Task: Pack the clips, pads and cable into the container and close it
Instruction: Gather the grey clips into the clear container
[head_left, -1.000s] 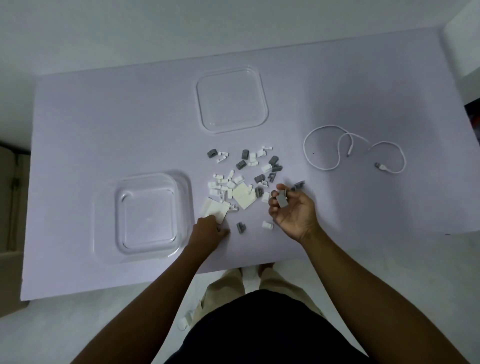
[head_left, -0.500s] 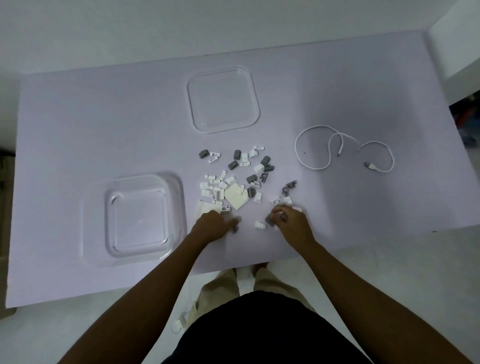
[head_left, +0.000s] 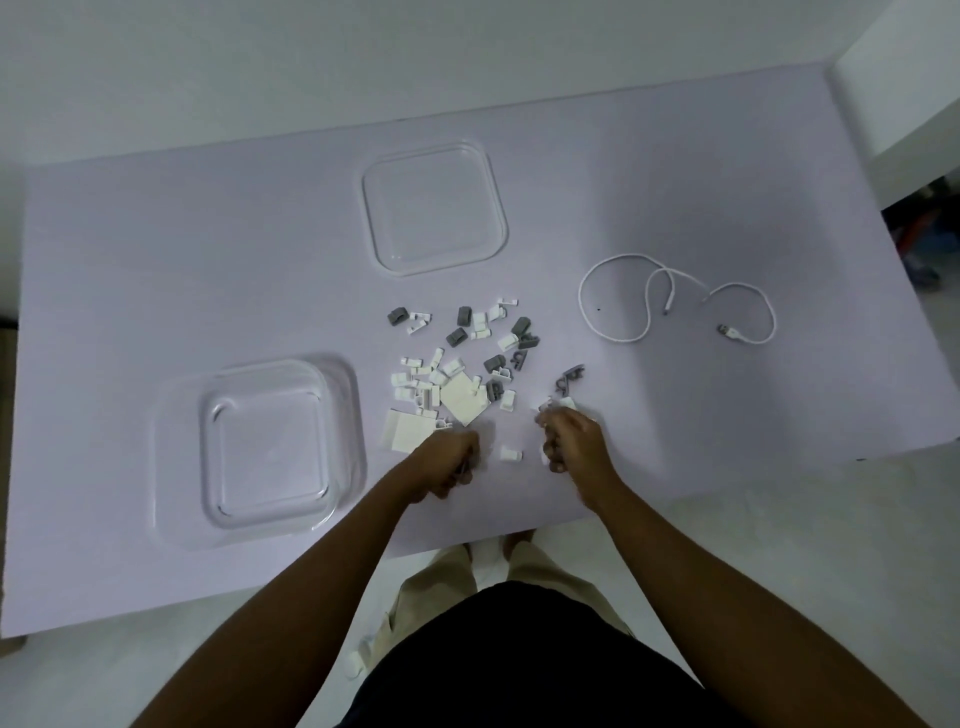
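Head view: the clear container (head_left: 179, 441) sits open and empty at the near left of the surface (head_left: 156, 260). Its lid (head_left: 395, 218) lies well apart at the back, and the cable (head_left: 727, 330) is looped to the right. Clips (head_left: 457, 336) and pads (head_left: 462, 402) lie scattered between them.

The left hand (head_left: 444, 460) is curled at the pile's near edge; I cannot tell whether it holds anything. The right hand (head_left: 574, 441) is curled too, with white clips peeking from its fingers (head_left: 550, 447).

It would be best to gather small cupped handfuls and release them low over the container, so none bounce out.
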